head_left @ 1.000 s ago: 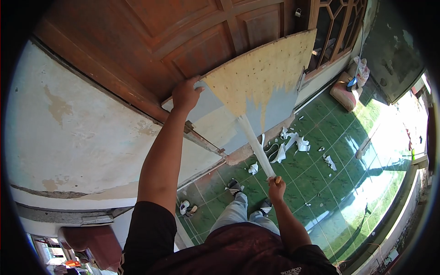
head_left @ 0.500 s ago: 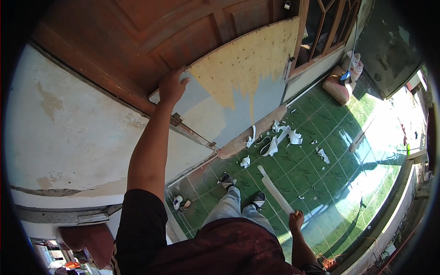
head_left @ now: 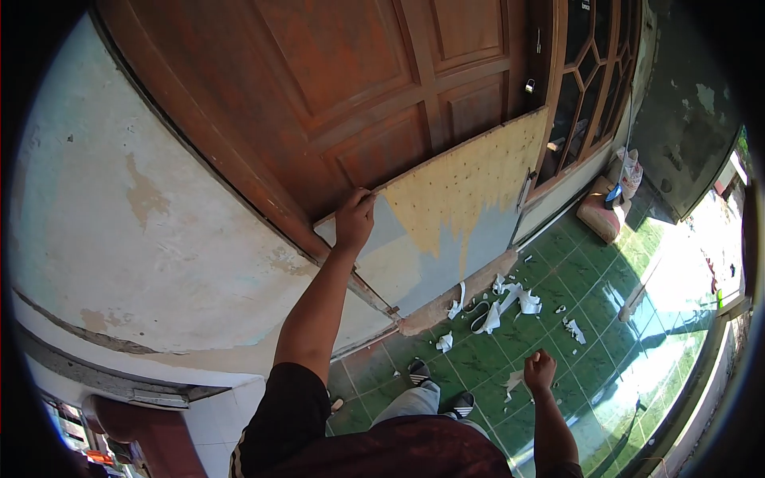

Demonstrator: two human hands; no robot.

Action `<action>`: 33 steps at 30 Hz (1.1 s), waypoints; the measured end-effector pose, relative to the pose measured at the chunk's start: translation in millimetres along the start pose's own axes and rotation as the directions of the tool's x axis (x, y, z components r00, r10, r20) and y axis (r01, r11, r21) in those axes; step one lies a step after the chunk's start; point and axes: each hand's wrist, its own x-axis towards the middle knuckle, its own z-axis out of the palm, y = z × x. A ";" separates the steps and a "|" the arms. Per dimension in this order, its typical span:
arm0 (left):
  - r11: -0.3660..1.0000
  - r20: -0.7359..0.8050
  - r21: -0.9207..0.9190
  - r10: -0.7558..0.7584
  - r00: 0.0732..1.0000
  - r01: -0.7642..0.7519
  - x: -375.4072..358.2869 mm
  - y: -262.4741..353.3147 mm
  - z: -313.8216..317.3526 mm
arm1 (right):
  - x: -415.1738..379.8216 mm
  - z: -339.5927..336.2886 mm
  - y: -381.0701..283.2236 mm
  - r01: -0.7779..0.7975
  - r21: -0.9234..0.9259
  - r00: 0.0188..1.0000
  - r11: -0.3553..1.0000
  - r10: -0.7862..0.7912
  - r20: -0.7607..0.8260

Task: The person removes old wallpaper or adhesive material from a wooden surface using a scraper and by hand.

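A flat wooden board (head_left: 470, 183), part bare yellow wood and part grey paint, stands on edge across the lower part of the brown door (head_left: 351, 88). My left hand (head_left: 355, 219) is at its top edge near the left end, fingers closed there. On the right, my right hand (head_left: 540, 370) is closed in a fist above the floor. A ragged white strip (head_left: 513, 384) shows right beside its fingers and looks held, though the grip itself is hidden.
Torn white scraps (head_left: 510, 303) lie scattered on the green tiled floor (head_left: 446, 362) below the board. A sack (head_left: 603, 209) rests by the wall under the window (head_left: 586, 88). Peeling white wall (head_left: 159, 239) runs along the left. My sandalled feet (head_left: 419, 371) stand near the threshold.
My view has tilted up, showing more door. My left hand's fingers have drawn together at the board's edge. My right hand has risen, and the white strip beside it looks shorter.
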 end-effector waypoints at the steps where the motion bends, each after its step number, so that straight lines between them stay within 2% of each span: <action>1: 0.998 -0.029 0.026 0.049 0.998 -0.048 0.6 -1.0 1.0 | 18.5 0.8 -10.1 -0.004 -0.038 0.999 0.999 0.006 0.054; 3: 0.992 -0.045 0.064 0.110 0.993 -0.107 1.3 -4.1 2.6 | 56.8 39.7 17.5 0.251 -0.198 0.967 0.948 -0.253 0.016; 4: 0.991 -0.032 0.073 0.117 0.993 -0.115 -0.5 -3.7 2.7 | 69.5 46.5 9.9 0.365 -0.282 0.926 0.887 -0.377 0.014; 6: 0.986 -0.016 0.105 0.133 0.991 -0.130 0.7 -3.6 3.2 | 87.4 33.0 -27.5 0.385 -0.407 0.917 0.828 -0.292 0.273; 8: 0.980 -0.005 0.147 0.137 0.991 -0.135 -0.3 -3.6 4.4 | 115.5 33.3 -52.4 0.314 -0.441 0.904 0.841 -0.122 0.411; 10: 0.975 0.016 0.137 0.175 0.984 -0.176 -2.1 -8.2 5.0 | 149.9 57.2 -61.4 0.114 -0.403 0.889 0.908 0.088 0.450; 11: 0.972 0.038 0.131 0.193 0.980 -0.196 -2.4 -8.9 2.0 | 162.4 58.5 -71.2 0.110 -0.391 0.892 0.914 0.083 0.444; 13: 0.960 0.086 0.104 0.252 0.964 -0.260 -6.7 -14.7 0.9 | 191.4 55.9 -111.8 0.193 -0.313 0.920 0.930 -0.060 0.388; 14: 0.949 0.113 0.083 0.293 0.949 -0.303 -10.3 -21.3 -0.1 | 209.3 51.8 -145.1 0.086 -0.205 0.934 0.975 -0.007 0.358; 15: 0.941 0.132 0.055 0.325 0.936 -0.335 -11.6 -25.3 -0.5 | 227.4 55.9 -168.9 0.149 -0.060 0.958 0.987 -0.129 0.258; 16: 0.931 0.151 0.026 0.357 0.922 -0.365 -12.8 -29.3 -0.8 | 245.2 51.2 -203.5 0.200 0.062 0.952 0.978 -0.208 0.225; 17: 0.924 0.161 -0.008 0.379 0.911 -0.382 -11.5 -29.1 -3.8 | 258.5 38.4 -248.4 0.321 0.098 0.929 0.942 -0.333 0.161; 18: 0.920 0.174 -0.031 0.390 0.904 -0.390 -11.6 -28.9 -6.0 | 269.3 23.1 -294.3 0.324 0.153 0.917 0.933 -0.350 0.192; 20: 0.915 0.204 -0.065 0.403 0.892 -0.398 -11.4 -29.0 -9.7 | 288.0 9.8 -365.0 0.464 0.239 0.855 0.853 -0.502 0.130; 21: 0.922 0.209 -0.074 0.386 0.899 -0.379 -12.3 -27.5 -11.6 | 299.6 12.2 -390.3 0.532 0.289 0.811 0.796 -0.577 0.099; 24: 0.955 0.203 -0.094 0.294 0.934 -0.280 -17.2 -16.1 -14.8 | 322.5 25.1 -442.9 0.568 0.411 0.774 0.713 -0.632 0.026; 27: 0.990 0.152 -0.080 0.128 0.980 -0.117 -31.3 -0.6 -6.6 | 340.3 33.6 -446.7 0.415 0.376 0.866 0.829 -0.486 0.115; 30: 0.996 0.160 -0.061 -0.049 0.986 0.060 -49.0 22.2 0.1 | 344.7 32.6 -448.0 0.346 0.428 0.881 0.835 -0.446 0.159; 33: 0.977 0.128 -0.083 -0.183 0.975 0.194 -75.5 44.1 15.3 | 356.0 40.7 -442.3 0.375 0.470 0.853 0.799 -0.496 0.163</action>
